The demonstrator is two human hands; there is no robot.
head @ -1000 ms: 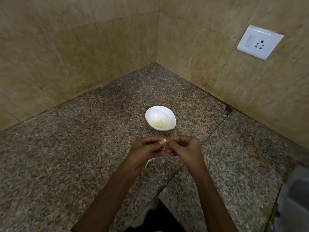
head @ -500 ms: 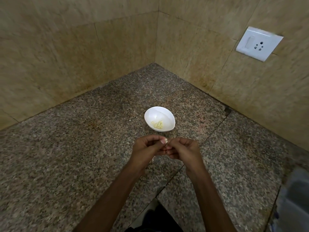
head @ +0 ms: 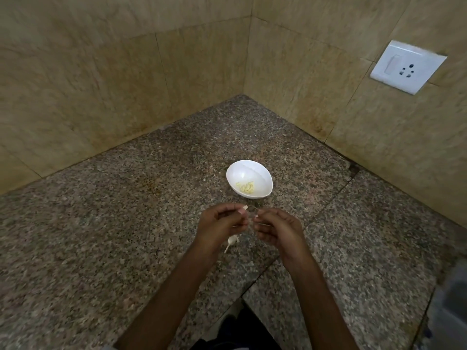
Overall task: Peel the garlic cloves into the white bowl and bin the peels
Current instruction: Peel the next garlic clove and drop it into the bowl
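A white bowl (head: 262,173) stands on the granite counter (head: 101,223) near the corner, with several peeled yellowish garlic cloves (head: 245,187) in it. My left hand (head: 218,224) and my right hand (head: 276,229) hover just in front of the bowl, a small gap between their fingertips. The left hand's fingers are curled and pinch a small pale garlic clove at the thumb tip. The right hand's fingertips pinch a tiny white bit of peel (head: 257,216). A white garlic piece with a stem (head: 232,241) shows under the left hand; whether it is held or lies on the counter I cannot tell.
Tiled walls meet in a corner behind the bowl. A white switch and socket plate (head: 408,66) sits on the right wall. A blurred grey-white object (head: 449,306) is at the lower right edge. The counter's front edge (head: 242,296) runs below my forearms.
My hands were touching at the fingertips; now they have pulled slightly apart, the right hand drawing away with a bit of peel. The bowl has not moved.
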